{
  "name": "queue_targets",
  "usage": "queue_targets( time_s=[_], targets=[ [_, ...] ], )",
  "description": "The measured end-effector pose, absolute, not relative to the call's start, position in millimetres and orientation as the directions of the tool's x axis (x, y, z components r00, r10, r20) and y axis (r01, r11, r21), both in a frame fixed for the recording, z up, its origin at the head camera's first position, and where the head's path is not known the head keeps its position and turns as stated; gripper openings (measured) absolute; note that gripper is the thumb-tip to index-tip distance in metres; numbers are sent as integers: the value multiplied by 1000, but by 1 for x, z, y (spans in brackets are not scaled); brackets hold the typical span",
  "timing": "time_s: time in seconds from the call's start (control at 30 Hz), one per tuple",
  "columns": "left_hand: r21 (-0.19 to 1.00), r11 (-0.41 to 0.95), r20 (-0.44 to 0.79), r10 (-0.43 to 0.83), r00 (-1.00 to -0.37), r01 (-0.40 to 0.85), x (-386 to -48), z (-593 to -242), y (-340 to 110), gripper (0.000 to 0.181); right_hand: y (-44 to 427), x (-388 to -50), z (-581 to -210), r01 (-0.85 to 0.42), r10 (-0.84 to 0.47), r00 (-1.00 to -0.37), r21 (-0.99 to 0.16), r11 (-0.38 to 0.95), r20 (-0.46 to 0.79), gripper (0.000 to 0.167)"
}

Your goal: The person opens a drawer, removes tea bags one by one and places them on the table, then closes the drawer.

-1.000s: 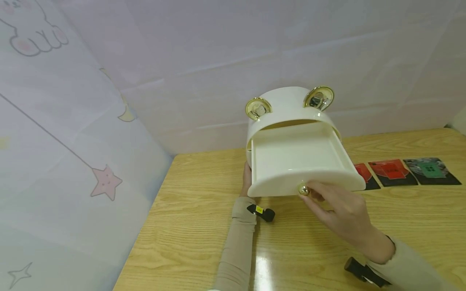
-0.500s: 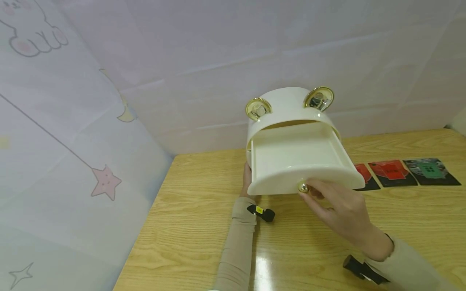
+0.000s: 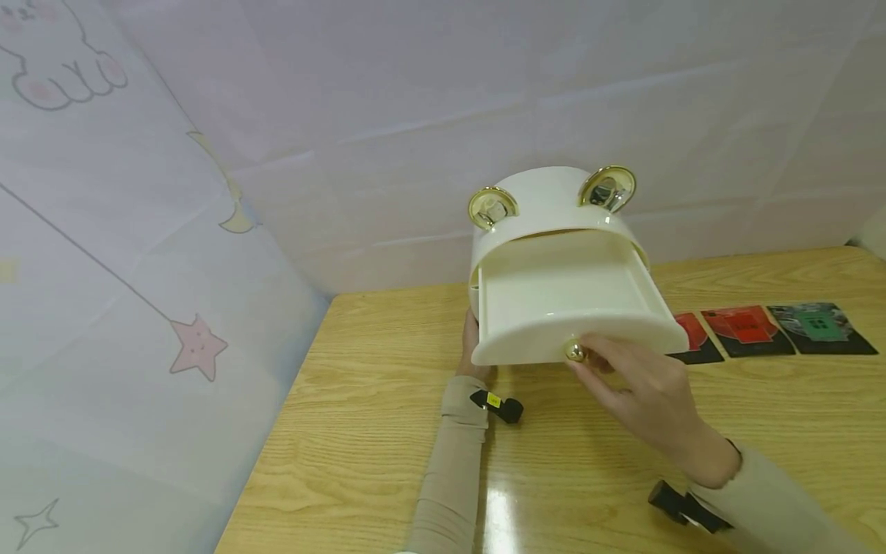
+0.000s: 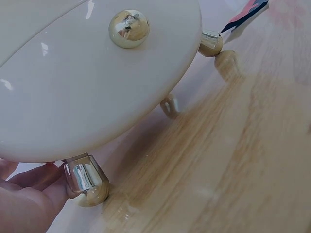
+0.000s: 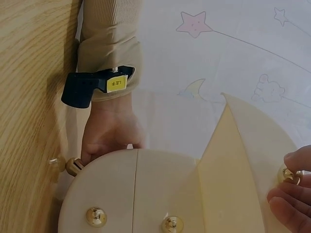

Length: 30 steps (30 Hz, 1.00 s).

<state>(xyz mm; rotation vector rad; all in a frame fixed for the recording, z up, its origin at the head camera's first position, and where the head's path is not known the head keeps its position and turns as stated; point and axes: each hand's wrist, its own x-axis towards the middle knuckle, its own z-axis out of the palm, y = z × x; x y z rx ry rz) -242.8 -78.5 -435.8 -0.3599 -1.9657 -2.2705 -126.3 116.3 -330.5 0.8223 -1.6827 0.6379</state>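
A white rounded cabinet (image 3: 543,192) with two gold ears has its top drawer (image 3: 567,281) pulled out, the tray bare inside. My right hand (image 3: 644,388) pinches the drawer's gold knob (image 3: 575,351) between thumb and fingers; the right wrist view shows the same hand (image 5: 294,194) at the knob (image 5: 290,174). Low on the cabinet's left side, my left hand (image 3: 470,346) grips it, mostly hidden behind the drawer in the head view. In the left wrist view the fingers of that hand (image 4: 31,204) lie against a gold foot (image 4: 86,179) and under the cabinet's edge.
Three dark square packets, two with red (image 3: 746,327) and one with green (image 3: 822,326), lie in a row on the wooden table (image 3: 360,385), right of the cabinet. A patterned cloth (image 3: 415,192) hangs behind and to the left.
The drawer front and my right hand on its knob have shifted slightly up and back towards the cabinet, narrowing the gap above the drawer. My left hand has stayed in place.
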Motion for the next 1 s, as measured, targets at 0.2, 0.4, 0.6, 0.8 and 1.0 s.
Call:
queue_targets(
  time_s=[0.2,0.4,0.6,0.8,1.0],
  targets=[
    [966,-109,244,77,-967,236,-241,-433,-79,47,116,-130,-333,-789,-185,-147,-2,615,972,40],
    [968,-149,216,67,-974,204,-240,-433,-78,46,116,-133,-335,-789,-180,-166,-21,614,970,40],
    [954,-224,217,67,-974,197,-242,-434,-77,47,116,-135,-337,-792,-186,-168,-20,610,968,40],
    [917,-385,141,61,-988,107,-249,-436,-75,42,116,-137,-337,-793,-187,-167,-19,609,968,39],
    [913,-395,129,48,-991,100,-257,-442,-74,33,116,-139,-337,-797,-194,-170,-20,603,966,39]
  ],
)
